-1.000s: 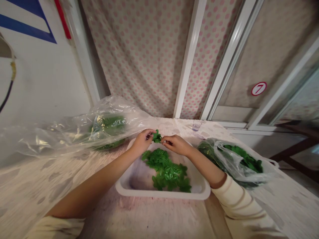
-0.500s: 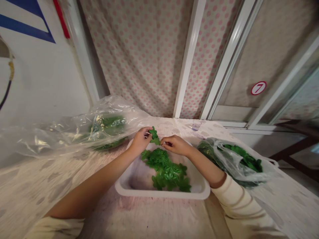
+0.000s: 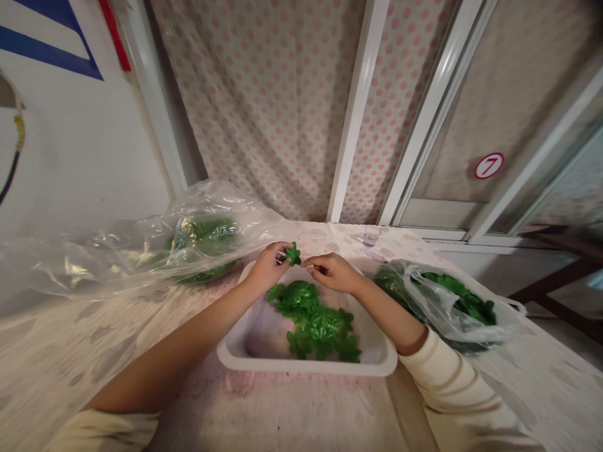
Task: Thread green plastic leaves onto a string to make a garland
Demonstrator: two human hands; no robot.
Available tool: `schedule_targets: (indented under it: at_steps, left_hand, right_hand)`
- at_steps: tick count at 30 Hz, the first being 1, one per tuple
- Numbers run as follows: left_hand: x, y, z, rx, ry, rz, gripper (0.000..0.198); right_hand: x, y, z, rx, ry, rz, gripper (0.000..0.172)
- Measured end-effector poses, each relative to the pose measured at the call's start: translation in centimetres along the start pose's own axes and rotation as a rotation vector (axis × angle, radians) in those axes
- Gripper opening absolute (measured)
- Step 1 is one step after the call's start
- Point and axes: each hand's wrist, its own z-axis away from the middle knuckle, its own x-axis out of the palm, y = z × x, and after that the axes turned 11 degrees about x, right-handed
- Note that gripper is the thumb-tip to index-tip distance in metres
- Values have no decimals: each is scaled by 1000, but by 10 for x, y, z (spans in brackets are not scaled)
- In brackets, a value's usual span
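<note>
Above the far side of a white tray (image 3: 301,366), my left hand (image 3: 269,267) pinches a small dark green artificial leaf piece (image 3: 293,254) shaped like a flower. My right hand (image 3: 332,273) is just right of that piece, its fingers curled and thumb and forefinger close together. Whether something thin sits between those fingertips is too small to tell. Below both hands, a loose heap of green artificial leaves (image 3: 323,326) covers the middle and right of the tray's floor.
A clear plastic bag (image 3: 141,245) with green pieces inside lies at the left. On the right stands another translucent bag (image 3: 438,307) of green leaves. A small clear object (image 3: 370,237) is near the back edge of the patterned tablecloth (image 3: 117,339). A curtain (image 3: 273,113) hangs behind.
The leaf piece in my left hand has turned and come nearer upright; the lighter green part below it no longer shows. My right hand has shifted slightly up and left.
</note>
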Motion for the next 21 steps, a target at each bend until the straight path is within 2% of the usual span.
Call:
schedule_targets:
  at_steps: [2, 5, 13, 21]
  left_hand:
    - [0, 2, 1, 27, -49, 2, 25]
    - [1, 4, 2, 50, -107, -23, 25]
    - [1, 3, 2, 54, -140, -68, 26]
    - [1, 1, 2, 58, -147, -57, 27]
  right_hand:
    - [1, 2, 0, 34, 41, 1, 37]
    - [4, 4, -1, 45, 34, 9, 49]
    - [5, 7, -3, 119, -31, 44, 53]
    - [4, 4, -2, 120, -35, 22, 56]
